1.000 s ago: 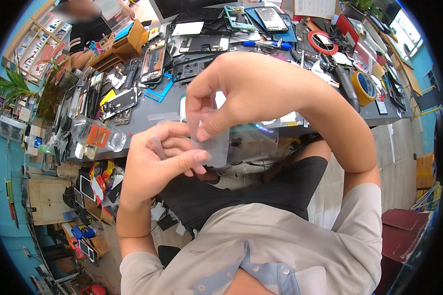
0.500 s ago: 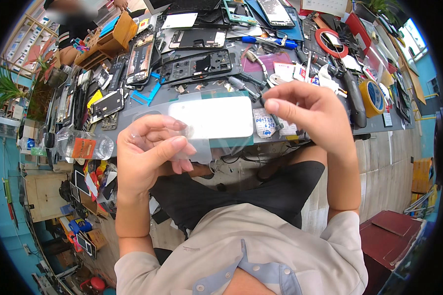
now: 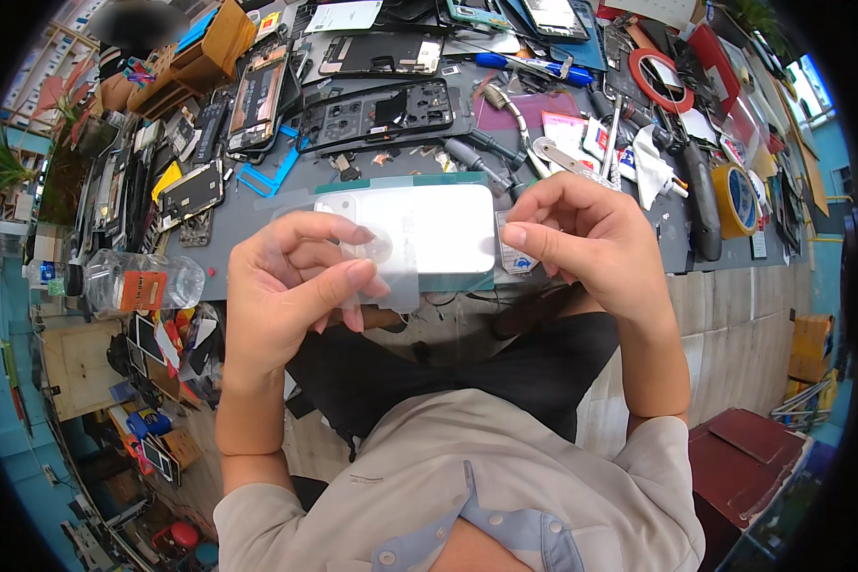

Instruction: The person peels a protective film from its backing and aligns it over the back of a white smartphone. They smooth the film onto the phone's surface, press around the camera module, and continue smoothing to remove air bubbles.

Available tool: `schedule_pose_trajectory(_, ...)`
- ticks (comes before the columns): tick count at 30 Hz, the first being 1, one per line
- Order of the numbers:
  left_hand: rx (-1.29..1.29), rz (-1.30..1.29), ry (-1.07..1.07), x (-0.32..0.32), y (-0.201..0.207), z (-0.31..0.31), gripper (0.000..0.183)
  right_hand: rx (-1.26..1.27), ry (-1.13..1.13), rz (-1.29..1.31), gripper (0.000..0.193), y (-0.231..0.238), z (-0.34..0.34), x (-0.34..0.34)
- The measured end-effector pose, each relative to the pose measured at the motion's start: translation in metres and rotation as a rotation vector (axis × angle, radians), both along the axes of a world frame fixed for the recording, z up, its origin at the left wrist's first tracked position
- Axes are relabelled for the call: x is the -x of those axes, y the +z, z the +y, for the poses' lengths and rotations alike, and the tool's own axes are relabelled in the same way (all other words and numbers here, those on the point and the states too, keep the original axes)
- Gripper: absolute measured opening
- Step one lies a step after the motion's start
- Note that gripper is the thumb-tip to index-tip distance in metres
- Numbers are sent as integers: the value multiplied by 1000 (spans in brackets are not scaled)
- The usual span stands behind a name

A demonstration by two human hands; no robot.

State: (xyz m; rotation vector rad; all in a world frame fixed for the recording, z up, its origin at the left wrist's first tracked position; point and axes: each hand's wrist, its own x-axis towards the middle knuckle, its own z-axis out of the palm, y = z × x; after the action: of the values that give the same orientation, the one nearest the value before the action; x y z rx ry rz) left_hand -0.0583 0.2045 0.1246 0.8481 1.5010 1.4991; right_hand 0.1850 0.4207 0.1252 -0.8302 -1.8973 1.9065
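Note:
A white phone [image 3: 456, 229] lies flat on a teal mat [image 3: 467, 283] at the table's front edge, its camera corner to the left. My left hand [image 3: 305, 276] is closed on a clear plastic film [image 3: 398, 281], pinched between thumb and fingers. The film hangs over the left part of the phone, and the phone shows through it. My right hand [image 3: 582, 238] is just off the phone's right end, thumb and forefinger pressed together. Whatever it pinches, if anything, is too small to make out. A small printed label card [image 3: 517, 259] lies partly behind its fingers.
Behind the phone lie a black phone frame [image 3: 377, 116], a blue plastic bracket [image 3: 269, 177] and screwdriver-like tools [image 3: 477, 162]. A clear bottle [image 3: 143, 281] lies at the left edge. Yellow tape [image 3: 734, 200] and a black-handled tool [image 3: 700, 205] lie at the right.
My right hand has come left and down, closer to the phone, and its fingertips have closed together. The left hand still holds the film. The whole view has shifted slightly.

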Motion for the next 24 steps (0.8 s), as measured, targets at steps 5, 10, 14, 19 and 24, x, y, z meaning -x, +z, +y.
schedule_pose_trajectory(5, 61, 42, 34, 0, 2, 3, 25, -88, -17, 17, 21, -5, -1, 2)
schedule_pose_trajectory(10, 18, 9, 103, -7, 2, 6, 21, -25, -31, -4, 21, -5, -2, 4)
schedule_pose_trajectory(14, 48, 6, 104, -7, 3, 9, 19, -57, -39, 5, 21, -7, -1, 5)
schedule_pose_trajectory(19, 106, -11, 92, -3, 7, 6, 19, -104, -20, 23, 18, -7, -1, 5)
schedule_pose_trajectory(24, 146, 37, 120, -9, 10, 8, 19, -24, -45, 8, 18, -6, -6, 5)
